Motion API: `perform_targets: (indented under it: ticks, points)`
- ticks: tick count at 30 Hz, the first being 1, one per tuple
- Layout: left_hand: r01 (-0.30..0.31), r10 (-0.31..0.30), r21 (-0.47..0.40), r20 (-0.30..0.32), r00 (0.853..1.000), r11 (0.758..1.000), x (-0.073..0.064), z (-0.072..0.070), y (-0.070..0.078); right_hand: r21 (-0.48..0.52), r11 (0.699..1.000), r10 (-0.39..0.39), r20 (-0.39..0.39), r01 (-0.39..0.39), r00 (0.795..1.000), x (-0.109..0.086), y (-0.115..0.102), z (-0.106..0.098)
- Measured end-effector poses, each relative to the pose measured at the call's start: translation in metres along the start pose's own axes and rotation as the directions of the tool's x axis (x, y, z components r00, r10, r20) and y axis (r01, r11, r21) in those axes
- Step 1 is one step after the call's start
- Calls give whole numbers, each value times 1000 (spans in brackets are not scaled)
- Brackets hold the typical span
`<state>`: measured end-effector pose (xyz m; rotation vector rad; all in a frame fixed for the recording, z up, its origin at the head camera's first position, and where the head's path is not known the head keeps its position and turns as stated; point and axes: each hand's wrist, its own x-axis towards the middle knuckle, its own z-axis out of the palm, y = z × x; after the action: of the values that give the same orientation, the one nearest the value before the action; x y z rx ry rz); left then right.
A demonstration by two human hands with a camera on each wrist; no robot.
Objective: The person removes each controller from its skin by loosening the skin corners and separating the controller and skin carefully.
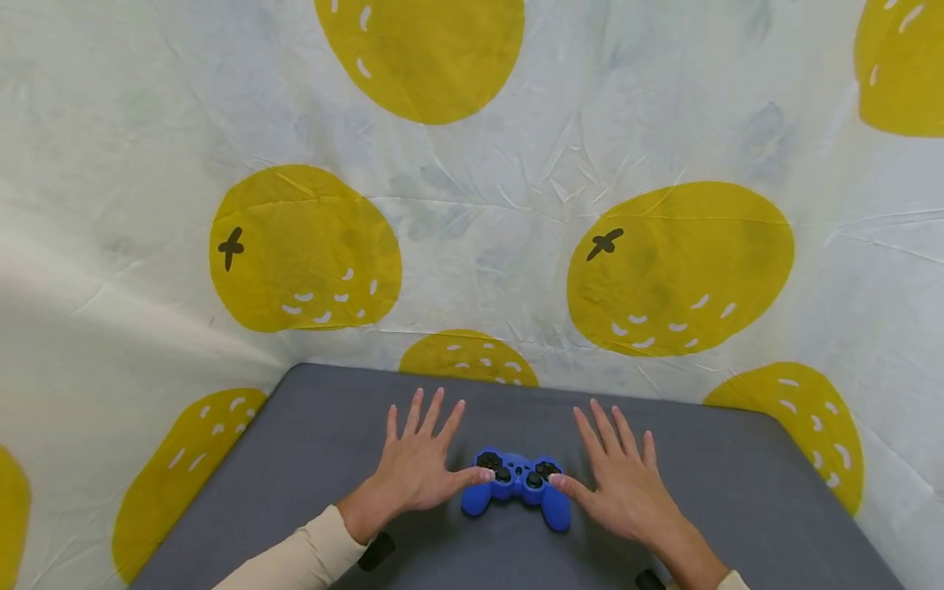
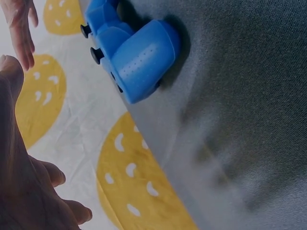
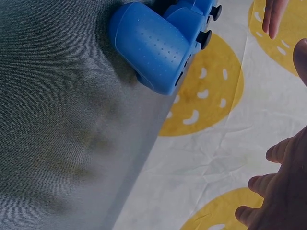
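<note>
A blue game controller with black thumbsticks and buttons lies on the dark grey tabletop, its two grips pointing toward me. On its left, my left hand is held palm down with fingers spread and straight, the thumb reaching over the controller's left side. My right hand mirrors it on the other side, fingers spread, thumb tip over the right side. Both wrist views show a gap between each hand and the controller, whose dotted grip stands on the cloth. Neither hand holds anything.
The grey-covered table has rounded far corners. Behind it and along both sides hangs a white cloth printed with large yellow fruit shapes. A black wrist strap piece shows under the left forearm's cream sleeve.
</note>
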<state>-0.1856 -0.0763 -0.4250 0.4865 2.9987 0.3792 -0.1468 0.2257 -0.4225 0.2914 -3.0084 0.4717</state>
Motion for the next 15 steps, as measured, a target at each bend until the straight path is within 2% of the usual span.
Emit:
perform_targets:
  ticks: [10,15]
  points:
    - [2,-2,-4,7,1000,1000,0,9,2,-3,1000,12,6,-12,1000,-5,3,3]
    - [-14,14,-3,-9,1000,1000,0,14,3,7,1000,22,13,-22,1000,-7,5,6]
